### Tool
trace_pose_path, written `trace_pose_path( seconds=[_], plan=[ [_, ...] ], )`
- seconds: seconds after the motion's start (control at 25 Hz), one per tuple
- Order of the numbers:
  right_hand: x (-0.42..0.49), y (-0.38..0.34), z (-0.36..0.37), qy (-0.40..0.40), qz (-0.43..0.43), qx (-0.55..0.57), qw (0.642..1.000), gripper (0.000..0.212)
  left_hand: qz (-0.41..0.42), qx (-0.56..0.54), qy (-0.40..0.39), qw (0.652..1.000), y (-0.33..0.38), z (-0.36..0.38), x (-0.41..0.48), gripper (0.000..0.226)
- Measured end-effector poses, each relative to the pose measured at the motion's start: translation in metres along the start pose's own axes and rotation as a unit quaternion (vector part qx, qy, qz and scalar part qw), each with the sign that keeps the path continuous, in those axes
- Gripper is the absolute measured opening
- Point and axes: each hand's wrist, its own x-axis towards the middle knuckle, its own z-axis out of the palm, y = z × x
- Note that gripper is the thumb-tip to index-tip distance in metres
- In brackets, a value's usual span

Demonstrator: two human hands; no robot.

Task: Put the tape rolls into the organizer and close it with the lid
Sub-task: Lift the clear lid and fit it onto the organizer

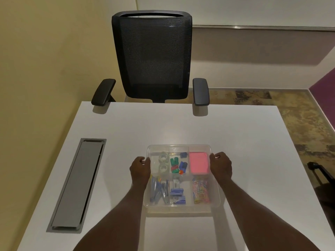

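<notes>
Organizer (179, 207) on white desk (235, 142) | both hands grip sides | chair (152, 57) opposite

Sitting flat on the white table (235, 134), toward its near edge: a clear plastic organizer (215, 200), rectangular, split into six compartments. Lying in its far-left compartment, one just behind the other: two clear tape rolls (163, 161), both flat with the holes facing up. Covering the organizer: a transparent lid (179, 147) with rounded corners, looking seated over the rim, though too clear to tell whether fully pressed down.
</notes>
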Motion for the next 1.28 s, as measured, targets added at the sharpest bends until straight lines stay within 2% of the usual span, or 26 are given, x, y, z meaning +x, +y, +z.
trace_pose_path(
  seconds=[0.08, 0.2, 0.32, 0.44, 0.56, 0.8, 0.92, 1.08, 1.2, 1.28],
  plan=[
    [0.019, -0.01, 0.005, -0.004, -0.032, -0.011, 0.999, 0.035, 0.009, 0.0, -0.008, 1.0, 0.01, 0.009, 0.016, 0.036],
    [0.048, -0.021, 0.014, -0.072, -0.065, -0.018, 0.995, 0.041, 0.01, 0.003, -0.027, 1.0, 0.018, 0.022, 0.043, 0.04],
    [0.067, -0.022, 0.022, -0.111, -0.057, -0.004, 0.992, 0.049, -0.034, -0.027, -0.027, 0.999, 0.018, 0.035, 0.065, 0.04],
    [0.075, -0.017, 0.028, -0.118, -0.049, 0.026, 0.991, 0.045, -0.069, -0.052, -0.014, 0.996, 0.015, 0.041, 0.07, 0.048],
    [0.074, -0.014, 0.03, -0.115, -0.031, 0.061, 0.991, 0.041, -0.081, -0.077, -0.001, 0.994, 0.013, 0.043, 0.07, 0.038],
    [0.061, -0.004, 0.04, -0.079, -0.03, 0.118, 0.989, 0.037, -0.015, -0.049, 0.035, 0.998, 0.004, 0.053, 0.055, 0.048],
    [0.055, 0.006, 0.051, -0.034, -0.09, 0.021, 0.995, 0.042, 0.028, 0.025, 0.04, 0.998, -0.003, 0.057, 0.053, 0.049],
    [0.05, 0.008, 0.058, 0.021, -0.13, -0.051, 0.99, 0.043, 0.027, 0.106, 0.018, 0.994, -0.007, 0.059, 0.062, 0.057],
    [0.052, 0.004, 0.055, 0.002, -0.119, -0.041, 0.992, 0.046, 0.006, 0.076, -0.026, 0.997, -0.002, 0.055, 0.063, 0.06],
    [0.052, 0.002, 0.05, -0.03, -0.096, -0.018, 0.995, 0.048, -0.012, 0.092, -0.043, 0.995, 0.002, 0.051, 0.061, 0.062]
  ],
)
